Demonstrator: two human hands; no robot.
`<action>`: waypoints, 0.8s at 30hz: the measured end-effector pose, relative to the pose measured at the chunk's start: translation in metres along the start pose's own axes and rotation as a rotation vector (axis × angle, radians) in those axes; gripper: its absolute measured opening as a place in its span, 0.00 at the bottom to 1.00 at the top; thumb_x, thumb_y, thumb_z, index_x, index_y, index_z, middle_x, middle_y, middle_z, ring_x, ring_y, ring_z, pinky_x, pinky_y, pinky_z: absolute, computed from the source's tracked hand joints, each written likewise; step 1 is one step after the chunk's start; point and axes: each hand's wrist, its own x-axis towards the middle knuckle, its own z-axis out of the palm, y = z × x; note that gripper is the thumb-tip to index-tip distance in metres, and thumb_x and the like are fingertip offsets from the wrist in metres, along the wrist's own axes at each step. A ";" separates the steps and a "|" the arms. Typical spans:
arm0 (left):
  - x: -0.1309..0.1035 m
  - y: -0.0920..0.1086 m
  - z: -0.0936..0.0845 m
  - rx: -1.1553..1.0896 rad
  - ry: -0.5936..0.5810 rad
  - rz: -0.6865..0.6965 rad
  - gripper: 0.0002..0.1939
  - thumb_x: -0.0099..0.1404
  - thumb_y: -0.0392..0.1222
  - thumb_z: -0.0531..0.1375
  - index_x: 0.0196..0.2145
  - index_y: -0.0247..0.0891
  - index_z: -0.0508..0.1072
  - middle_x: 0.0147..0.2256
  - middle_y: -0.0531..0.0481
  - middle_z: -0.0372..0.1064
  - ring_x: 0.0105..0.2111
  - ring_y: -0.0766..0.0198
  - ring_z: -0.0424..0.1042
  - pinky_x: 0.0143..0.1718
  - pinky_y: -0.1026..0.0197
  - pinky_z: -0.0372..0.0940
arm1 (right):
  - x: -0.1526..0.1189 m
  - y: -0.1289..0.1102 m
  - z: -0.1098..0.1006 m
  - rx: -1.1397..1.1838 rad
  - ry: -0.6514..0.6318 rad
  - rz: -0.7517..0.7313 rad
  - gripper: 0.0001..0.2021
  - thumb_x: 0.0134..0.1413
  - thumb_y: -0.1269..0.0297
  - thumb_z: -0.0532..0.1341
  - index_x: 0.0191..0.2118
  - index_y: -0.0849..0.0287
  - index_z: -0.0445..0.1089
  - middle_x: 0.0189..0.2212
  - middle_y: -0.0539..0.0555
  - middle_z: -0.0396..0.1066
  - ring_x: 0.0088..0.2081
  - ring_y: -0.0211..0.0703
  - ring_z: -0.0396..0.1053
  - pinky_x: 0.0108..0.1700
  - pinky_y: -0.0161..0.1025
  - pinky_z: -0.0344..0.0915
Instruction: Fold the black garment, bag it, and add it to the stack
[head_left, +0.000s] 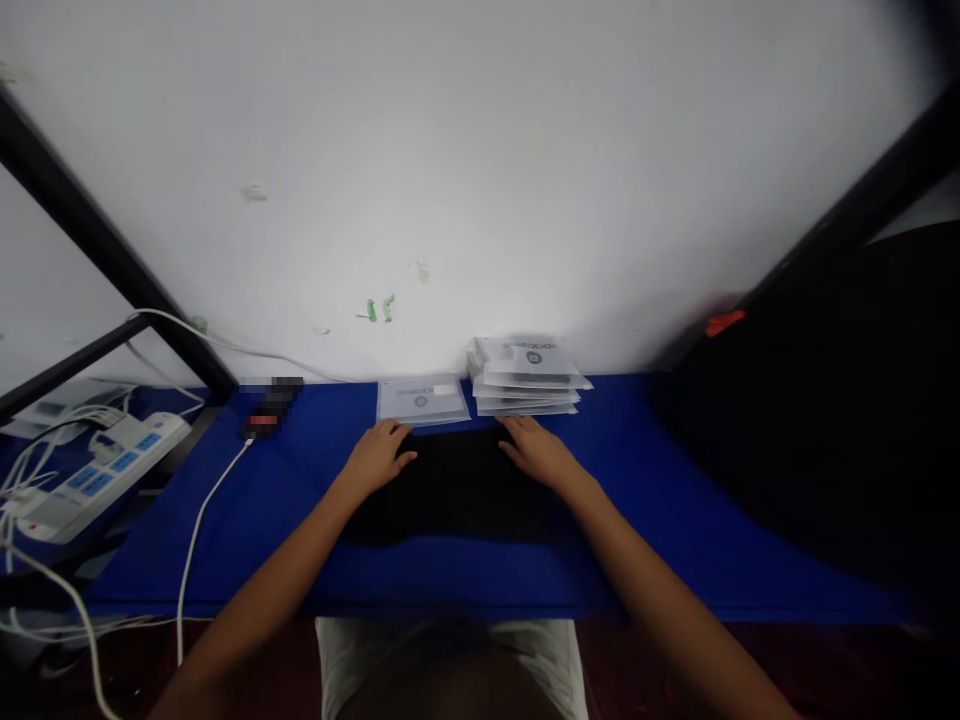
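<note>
Black cloth [454, 485] lies flat under left hand [380, 455] and right hand [540, 452].

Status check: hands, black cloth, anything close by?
Left hand and right hand flat on black cloth, open. Single packet and packet stack just beyond fingertips.

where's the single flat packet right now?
In the head view the single packet lies on the blue cloth by the wall, just beyond the left hand and left of the packet stack.
</note>
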 end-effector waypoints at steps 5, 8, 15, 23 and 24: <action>-0.008 0.008 -0.011 -0.015 0.016 0.018 0.05 0.62 0.33 0.61 0.37 0.38 0.69 0.39 0.45 0.70 0.42 0.54 0.70 0.44 0.53 0.64 | 0.000 0.000 -0.006 0.070 0.056 -0.066 0.15 0.57 0.75 0.56 0.49 0.59 0.69 0.43 0.59 0.71 0.48 0.51 0.68 0.51 0.49 0.67; -0.040 0.016 -0.028 -0.091 0.072 0.090 0.05 0.62 0.31 0.59 0.35 0.38 0.66 0.39 0.47 0.70 0.43 0.56 0.68 0.45 0.53 0.62 | -0.033 -0.006 -0.022 0.146 0.146 -0.172 0.13 0.63 0.72 0.50 0.47 0.60 0.70 0.41 0.60 0.70 0.44 0.50 0.67 0.46 0.48 0.68; -0.095 -0.006 -0.022 -0.371 0.174 0.002 0.06 0.67 0.44 0.57 0.41 0.42 0.69 0.42 0.47 0.69 0.45 0.58 0.69 0.49 0.54 0.64 | -0.103 -0.026 -0.025 0.204 0.074 -0.392 0.08 0.62 0.69 0.56 0.38 0.56 0.73 0.41 0.57 0.71 0.45 0.49 0.70 0.54 0.54 0.65; -0.054 -0.049 -0.012 -0.315 0.190 -0.298 0.06 0.55 0.35 0.62 0.33 0.40 0.72 0.53 0.44 0.67 0.55 0.48 0.63 0.57 0.40 0.57 | -0.068 -0.048 -0.013 0.195 0.012 -0.380 0.09 0.65 0.69 0.53 0.44 0.57 0.71 0.38 0.57 0.72 0.39 0.46 0.71 0.42 0.44 0.70; -0.058 -0.046 -0.017 -0.358 0.183 -0.238 0.04 0.57 0.34 0.60 0.31 0.40 0.71 0.53 0.45 0.66 0.55 0.50 0.63 0.57 0.43 0.57 | -0.067 -0.049 -0.011 0.175 -0.009 -0.370 0.09 0.64 0.70 0.54 0.43 0.58 0.71 0.36 0.56 0.72 0.38 0.46 0.70 0.41 0.44 0.70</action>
